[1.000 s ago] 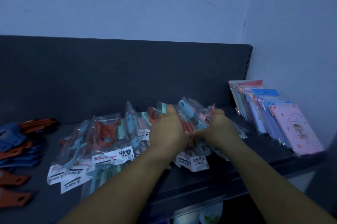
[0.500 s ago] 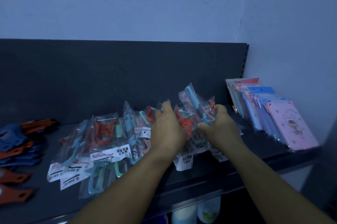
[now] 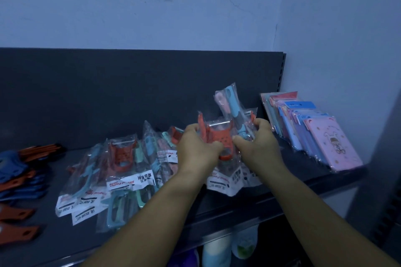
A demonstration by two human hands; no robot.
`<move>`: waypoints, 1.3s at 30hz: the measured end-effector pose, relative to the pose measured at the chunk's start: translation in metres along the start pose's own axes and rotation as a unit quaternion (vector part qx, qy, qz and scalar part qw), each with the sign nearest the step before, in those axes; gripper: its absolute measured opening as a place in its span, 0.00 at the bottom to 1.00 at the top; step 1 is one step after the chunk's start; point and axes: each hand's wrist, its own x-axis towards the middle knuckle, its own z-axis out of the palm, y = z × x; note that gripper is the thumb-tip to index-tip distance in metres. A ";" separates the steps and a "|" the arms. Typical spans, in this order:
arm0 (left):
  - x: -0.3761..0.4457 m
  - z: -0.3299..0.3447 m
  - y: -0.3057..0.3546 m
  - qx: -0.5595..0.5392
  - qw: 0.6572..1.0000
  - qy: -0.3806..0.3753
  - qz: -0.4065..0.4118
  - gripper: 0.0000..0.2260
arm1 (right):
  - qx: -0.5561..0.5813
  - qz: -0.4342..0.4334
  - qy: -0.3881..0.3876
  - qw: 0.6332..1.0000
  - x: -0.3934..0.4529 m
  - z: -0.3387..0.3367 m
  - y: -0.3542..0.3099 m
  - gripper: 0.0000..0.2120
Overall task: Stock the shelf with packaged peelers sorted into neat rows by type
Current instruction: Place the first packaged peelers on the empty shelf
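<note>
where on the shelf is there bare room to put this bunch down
Bare shelf shows under the held bunch of peelers, between the bagged peelers lying left and the card packs on the right. Another narrow strip separates the bagged peelers from the loose scrapers. Elsewhere it is crowded.

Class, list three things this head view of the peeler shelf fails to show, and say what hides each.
1. Head view: the count of bagged peelers in the held bundle; the left hand and right hand cover its middle.
2. Label print: too small and blurred.
3. Orange and blue tools: cut by the left edge.
</note>
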 end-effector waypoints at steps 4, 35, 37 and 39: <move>-0.004 -0.001 0.006 -0.057 0.998 -0.018 0.015 0.18 | 0.029 0.002 0.033 0.999 -0.007 -0.003 -0.009 0.20; -0.337 0.143 -0.017 -0.084 0.827 -0.555 0.030 0.20 | -0.099 0.300 0.390 0.865 -0.369 -0.240 0.046 0.16; -0.366 0.155 -0.024 -0.062 0.815 -0.576 0.023 0.20 | -0.105 0.322 0.398 0.852 -0.394 -0.256 0.059 0.16; -0.392 0.168 -0.031 -0.048 0.804 -0.592 0.016 0.20 | -0.108 0.344 0.399 0.843 -0.417 -0.272 0.071 0.17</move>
